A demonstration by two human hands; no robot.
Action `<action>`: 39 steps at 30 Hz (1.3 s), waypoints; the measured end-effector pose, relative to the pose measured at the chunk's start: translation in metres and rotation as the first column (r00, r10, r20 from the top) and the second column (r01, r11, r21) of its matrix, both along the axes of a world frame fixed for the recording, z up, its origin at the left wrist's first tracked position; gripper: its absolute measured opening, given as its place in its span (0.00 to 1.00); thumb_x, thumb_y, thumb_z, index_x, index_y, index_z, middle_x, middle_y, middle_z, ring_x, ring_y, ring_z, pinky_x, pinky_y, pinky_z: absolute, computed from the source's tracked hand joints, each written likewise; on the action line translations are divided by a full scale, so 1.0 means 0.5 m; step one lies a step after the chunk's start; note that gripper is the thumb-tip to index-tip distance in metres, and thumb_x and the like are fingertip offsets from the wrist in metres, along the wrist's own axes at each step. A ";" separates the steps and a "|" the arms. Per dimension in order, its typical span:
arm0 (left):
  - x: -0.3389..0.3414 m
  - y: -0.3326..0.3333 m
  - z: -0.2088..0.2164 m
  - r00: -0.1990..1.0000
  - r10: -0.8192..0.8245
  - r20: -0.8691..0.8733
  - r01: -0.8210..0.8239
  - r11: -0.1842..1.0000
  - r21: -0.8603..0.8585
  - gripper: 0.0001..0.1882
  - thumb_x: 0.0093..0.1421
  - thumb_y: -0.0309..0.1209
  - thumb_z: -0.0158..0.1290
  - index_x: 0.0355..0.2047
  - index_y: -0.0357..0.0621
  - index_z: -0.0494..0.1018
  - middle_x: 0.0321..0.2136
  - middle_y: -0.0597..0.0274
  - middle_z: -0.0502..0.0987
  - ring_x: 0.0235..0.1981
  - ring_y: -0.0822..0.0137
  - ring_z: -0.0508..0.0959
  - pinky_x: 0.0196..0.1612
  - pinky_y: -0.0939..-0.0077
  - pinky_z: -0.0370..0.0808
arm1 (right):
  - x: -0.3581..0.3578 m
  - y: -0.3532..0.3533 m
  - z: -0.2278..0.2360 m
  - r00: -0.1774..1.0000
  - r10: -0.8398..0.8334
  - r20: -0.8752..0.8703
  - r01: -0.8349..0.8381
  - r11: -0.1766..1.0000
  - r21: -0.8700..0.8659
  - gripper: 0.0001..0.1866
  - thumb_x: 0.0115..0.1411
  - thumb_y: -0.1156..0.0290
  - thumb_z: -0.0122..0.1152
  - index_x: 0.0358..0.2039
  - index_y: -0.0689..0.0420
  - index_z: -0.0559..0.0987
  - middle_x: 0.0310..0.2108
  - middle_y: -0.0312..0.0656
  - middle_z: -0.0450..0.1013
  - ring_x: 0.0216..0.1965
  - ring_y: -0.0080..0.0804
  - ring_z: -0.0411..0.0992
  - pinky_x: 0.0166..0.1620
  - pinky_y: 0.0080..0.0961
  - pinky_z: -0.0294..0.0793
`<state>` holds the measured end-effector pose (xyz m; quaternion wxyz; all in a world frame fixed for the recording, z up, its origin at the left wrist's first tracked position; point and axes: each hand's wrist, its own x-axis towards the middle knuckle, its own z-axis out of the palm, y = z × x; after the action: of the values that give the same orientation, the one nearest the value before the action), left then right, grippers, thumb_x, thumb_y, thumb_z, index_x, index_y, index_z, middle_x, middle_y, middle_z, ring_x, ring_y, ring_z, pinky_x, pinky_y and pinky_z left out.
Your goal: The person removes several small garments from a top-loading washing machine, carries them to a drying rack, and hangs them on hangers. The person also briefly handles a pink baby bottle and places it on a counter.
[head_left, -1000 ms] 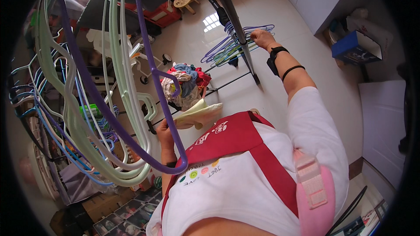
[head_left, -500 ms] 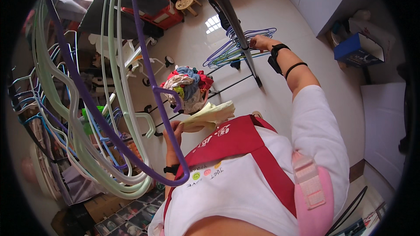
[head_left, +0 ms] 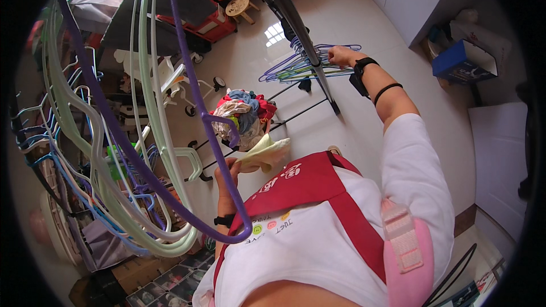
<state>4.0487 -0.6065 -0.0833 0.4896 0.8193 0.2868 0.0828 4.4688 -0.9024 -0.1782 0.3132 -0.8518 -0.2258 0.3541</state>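
Note:
My left hand [head_left: 230, 170], partly behind a purple hanger, is closed on the edge of a pale yellow cloth [head_left: 266, 152], which hangs out beside my red apron. My right hand [head_left: 343, 55] reaches far out to the right. Its fingers are closed at the side of a bunch of purple, blue and green clothes hangers [head_left: 301, 71] by the dark pole of the rack [head_left: 301, 28]; how many it grips cannot be made out. Beyond the cloth lies a heap of mixed clothes [head_left: 244, 111] in red, blue and beige.
White, pale green and purple hangers [head_left: 153, 204] hang close in front at the left. The rack's low black bars [head_left: 304, 112] cross near the floor. A wooden stool [head_left: 240, 7] stands at the back, a blue box [head_left: 463, 62] at the right by a white cabinet [head_left: 418, 0].
The pale yellow cloth has swung left and folded up more. My right hand stays at the rack, while the hangers beside it have shifted and swung slightly.

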 end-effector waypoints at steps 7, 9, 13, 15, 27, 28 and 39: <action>-0.013 -0.004 -0.003 1.000 0.004 0.021 -0.003 0.999 -0.037 0.03 0.52 0.24 0.53 0.28 0.38 0.73 0.20 0.69 0.72 0.21 0.80 0.69 0.24 0.86 0.66 | -0.017 -0.004 -0.008 0.995 0.059 0.084 -0.054 0.996 -0.066 0.11 0.49 0.75 0.48 0.34 0.57 0.76 0.29 0.42 0.73 0.28 0.33 0.72 0.33 0.30 0.70; -0.019 -0.011 -0.001 1.000 0.010 0.016 -0.009 0.997 -0.071 0.03 0.52 0.24 0.53 0.27 0.37 0.73 0.20 0.69 0.72 0.21 0.80 0.69 0.24 0.86 0.66 | -0.022 -0.007 -0.012 0.974 0.081 0.210 -0.066 0.995 -0.076 0.11 0.50 0.73 0.49 0.34 0.56 0.76 0.31 0.44 0.74 0.31 0.38 0.72 0.35 0.32 0.70; -0.028 -0.020 0.004 1.000 0.018 0.012 -0.016 0.992 -0.121 0.03 0.52 0.23 0.53 0.27 0.37 0.73 0.20 0.70 0.71 0.20 0.80 0.68 0.24 0.86 0.65 | -0.028 -0.012 -0.007 0.924 0.070 0.375 -0.043 0.996 -0.081 0.10 0.50 0.71 0.52 0.33 0.56 0.77 0.33 0.47 0.74 0.35 0.46 0.71 0.39 0.35 0.69; -0.032 -0.023 0.006 0.999 0.007 0.033 -0.004 0.994 -0.111 0.03 0.52 0.24 0.53 0.27 0.37 0.73 0.20 0.70 0.71 0.20 0.80 0.68 0.24 0.86 0.65 | -0.031 -0.016 0.002 0.907 0.046 0.419 -0.025 0.998 -0.057 0.09 0.50 0.69 0.53 0.31 0.57 0.77 0.31 0.48 0.74 0.36 0.45 0.71 0.39 0.35 0.69; -0.039 -0.051 0.003 0.999 0.010 0.030 -0.004 0.983 -0.184 0.03 0.52 0.24 0.52 0.27 0.37 0.73 0.20 0.69 0.71 0.21 0.79 0.68 0.25 0.86 0.65 | -0.038 -0.196 -0.029 0.880 -0.024 0.475 0.124 0.976 -0.180 0.09 0.50 0.68 0.50 0.28 0.57 0.77 0.31 0.49 0.73 0.35 0.47 0.71 0.38 0.39 0.69; -0.041 -0.051 0.001 0.999 -0.014 0.030 0.019 0.984 -0.178 0.03 0.53 0.24 0.52 0.27 0.36 0.73 0.20 0.70 0.71 0.21 0.79 0.68 0.25 0.86 0.65 | -0.044 -0.222 -0.041 0.885 -0.039 0.464 0.158 0.963 -0.219 0.09 0.50 0.69 0.50 0.28 0.57 0.77 0.31 0.49 0.73 0.35 0.47 0.71 0.38 0.40 0.69; -0.054 -0.002 -0.034 0.995 -0.057 0.082 0.061 0.997 -0.049 0.04 0.53 0.26 0.53 0.27 0.37 0.73 0.19 0.69 0.71 0.20 0.79 0.68 0.23 0.85 0.65 | -0.252 -0.420 -0.115 0.924 -0.222 0.312 0.369 0.731 -0.573 0.12 0.51 0.72 0.52 0.35 0.63 0.76 0.39 0.55 0.71 0.42 0.52 0.69 0.45 0.40 0.68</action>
<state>4.0215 -0.6075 -0.1002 0.5241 0.8104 0.2446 0.0937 4.3430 -1.1126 -0.2358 0.0400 -0.9657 0.0096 0.2564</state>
